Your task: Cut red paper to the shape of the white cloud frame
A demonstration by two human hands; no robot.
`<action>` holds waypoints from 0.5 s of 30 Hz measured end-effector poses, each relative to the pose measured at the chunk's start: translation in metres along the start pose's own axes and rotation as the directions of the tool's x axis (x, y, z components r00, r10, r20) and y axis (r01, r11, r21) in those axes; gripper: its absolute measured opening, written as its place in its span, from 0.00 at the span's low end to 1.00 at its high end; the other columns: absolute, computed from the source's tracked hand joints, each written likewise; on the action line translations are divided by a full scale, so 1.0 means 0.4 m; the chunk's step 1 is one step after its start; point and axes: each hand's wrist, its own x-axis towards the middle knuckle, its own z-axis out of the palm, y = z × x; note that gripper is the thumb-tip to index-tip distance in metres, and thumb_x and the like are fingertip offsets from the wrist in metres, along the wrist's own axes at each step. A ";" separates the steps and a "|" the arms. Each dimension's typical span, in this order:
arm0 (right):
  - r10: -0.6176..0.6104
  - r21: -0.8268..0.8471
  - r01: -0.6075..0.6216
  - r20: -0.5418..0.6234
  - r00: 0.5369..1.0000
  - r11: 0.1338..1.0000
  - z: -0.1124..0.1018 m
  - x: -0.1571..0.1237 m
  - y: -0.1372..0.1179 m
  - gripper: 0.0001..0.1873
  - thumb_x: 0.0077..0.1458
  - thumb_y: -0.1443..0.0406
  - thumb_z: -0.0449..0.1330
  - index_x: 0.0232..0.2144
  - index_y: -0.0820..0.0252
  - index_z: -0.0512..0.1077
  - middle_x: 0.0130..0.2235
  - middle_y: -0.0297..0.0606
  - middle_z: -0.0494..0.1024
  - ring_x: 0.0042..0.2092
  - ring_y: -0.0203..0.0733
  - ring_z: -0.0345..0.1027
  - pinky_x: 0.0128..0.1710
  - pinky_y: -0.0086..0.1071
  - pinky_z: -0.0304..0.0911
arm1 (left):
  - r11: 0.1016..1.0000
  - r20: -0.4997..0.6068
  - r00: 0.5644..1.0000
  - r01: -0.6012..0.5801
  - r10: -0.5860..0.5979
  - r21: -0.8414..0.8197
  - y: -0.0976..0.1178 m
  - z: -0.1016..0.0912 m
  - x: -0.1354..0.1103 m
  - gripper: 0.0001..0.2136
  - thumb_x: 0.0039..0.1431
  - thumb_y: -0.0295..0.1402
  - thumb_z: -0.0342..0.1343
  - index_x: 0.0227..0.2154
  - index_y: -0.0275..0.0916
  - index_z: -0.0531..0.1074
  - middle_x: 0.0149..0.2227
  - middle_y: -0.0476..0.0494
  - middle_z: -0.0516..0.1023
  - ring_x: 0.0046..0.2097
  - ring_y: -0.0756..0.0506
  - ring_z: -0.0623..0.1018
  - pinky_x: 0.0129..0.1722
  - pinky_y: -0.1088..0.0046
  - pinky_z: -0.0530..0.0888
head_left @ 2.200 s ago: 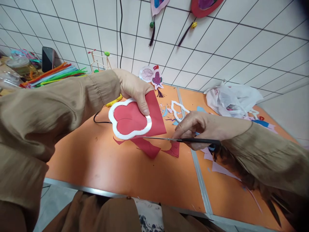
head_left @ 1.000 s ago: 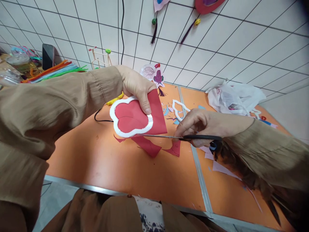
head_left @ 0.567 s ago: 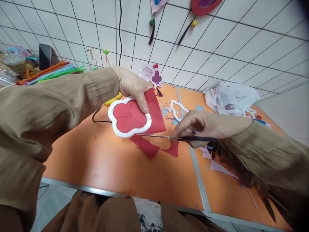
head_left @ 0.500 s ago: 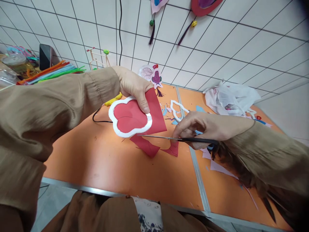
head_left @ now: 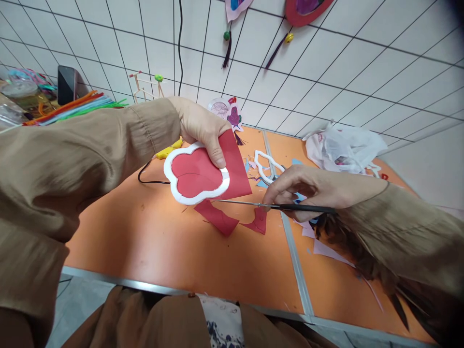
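Note:
In the head view, my left hand (head_left: 206, 133) grips a sheet of red paper (head_left: 237, 166), thumb on top. A white flower-shaped frame (head_left: 181, 196) lies against the sheet, and red shows through its middle. My right hand (head_left: 304, 191) is closed around black-handled scissors (head_left: 308, 208). Their thin metal blades point left, with the tips close to the lower edge of the red paper and the frame. Below the blades, cut scraps of red paper (head_left: 219, 220) rest on the orange table (head_left: 174, 261).
A second white wavy frame (head_left: 263, 169) lies among blue and pink scraps. A white plastic bag (head_left: 344, 147) sits at the back right. Further left are a yellow tool (head_left: 168, 150) with a black cord, pipe cleaners (head_left: 78, 107) and a phone (head_left: 67, 84). Tasselled ornaments hang on the tiled wall.
My right hand has shifted slightly right with the scissors, drawing the blade tips a little away from the frame. The red paper and frame have barely moved.

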 end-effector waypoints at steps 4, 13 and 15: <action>-0.008 -0.013 0.008 0.024 1.000 1.000 -0.001 0.012 -0.005 0.20 0.46 0.58 0.69 0.40 0.64 0.74 0.20 0.26 0.64 0.22 0.28 0.53 0.21 0.25 0.52 | 1.000 0.037 0.999 -0.014 0.013 0.002 0.002 -0.005 0.007 0.14 0.40 0.29 0.71 0.33 0.32 0.81 0.27 0.45 0.82 0.38 0.39 0.80 0.44 0.60 0.76; -0.014 -0.065 0.015 0.010 1.000 0.998 0.001 0.019 -0.009 0.22 0.47 0.58 0.68 0.41 0.67 0.74 0.18 0.24 0.60 0.20 0.27 0.53 0.21 0.25 0.52 | 0.843 -0.505 0.797 0.010 -0.332 -0.539 0.011 0.044 0.007 0.19 0.36 0.08 0.60 0.32 0.31 0.79 0.34 0.41 0.84 0.41 0.32 0.82 0.42 0.48 0.77; 0.001 -0.084 -0.001 0.000 1.000 0.996 0.003 0.018 -0.014 0.22 0.48 0.57 0.67 0.41 0.67 0.74 0.19 0.24 0.60 0.21 0.27 0.54 0.21 0.25 0.52 | 0.744 -0.556 0.719 -0.083 -0.416 -0.663 0.010 0.048 0.008 0.17 0.41 0.10 0.57 0.34 0.31 0.79 0.36 0.40 0.84 0.44 0.31 0.81 0.41 0.47 0.77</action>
